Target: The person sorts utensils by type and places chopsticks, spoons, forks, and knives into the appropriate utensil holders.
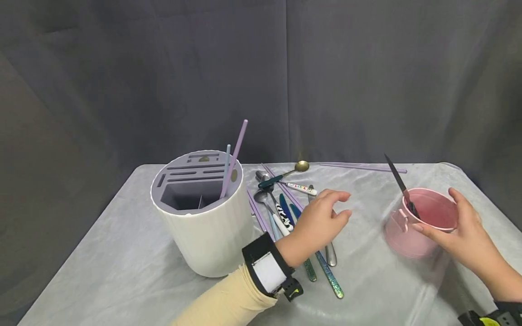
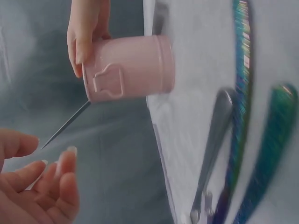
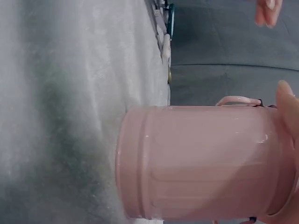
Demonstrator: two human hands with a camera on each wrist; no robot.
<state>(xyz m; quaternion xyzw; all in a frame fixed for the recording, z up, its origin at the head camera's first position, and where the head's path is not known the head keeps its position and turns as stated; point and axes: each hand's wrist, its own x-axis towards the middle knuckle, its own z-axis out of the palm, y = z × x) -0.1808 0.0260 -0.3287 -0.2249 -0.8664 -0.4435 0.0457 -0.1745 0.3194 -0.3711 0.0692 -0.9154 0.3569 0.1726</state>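
My right hand [image 1: 461, 228] grips a pink metal cup [image 1: 408, 237] by its rim at the right of the table, thumb on the far side and fingers on the near side. A dark pointed stick [image 1: 397, 179] leans out of the cup. My left hand [image 1: 340, 206] hovers with relaxed fingers over a pile of cutlery [image 1: 285, 213] at the table's middle and holds nothing. In the left wrist view the cup [image 2: 131, 67] and stick [image 2: 65, 126] lie beyond my left fingers [image 2: 56, 186]. The right wrist view is filled by the cup's side [image 3: 201, 161].
A white round utensil holder [image 1: 208, 231] with a slotted lavender top stands at the left, holding a purple stick [image 1: 235, 154] and a blue one. A long purple stick [image 1: 363, 168] lies at the table's far edge. A pale cloth [image 1: 122, 262] covers the table.
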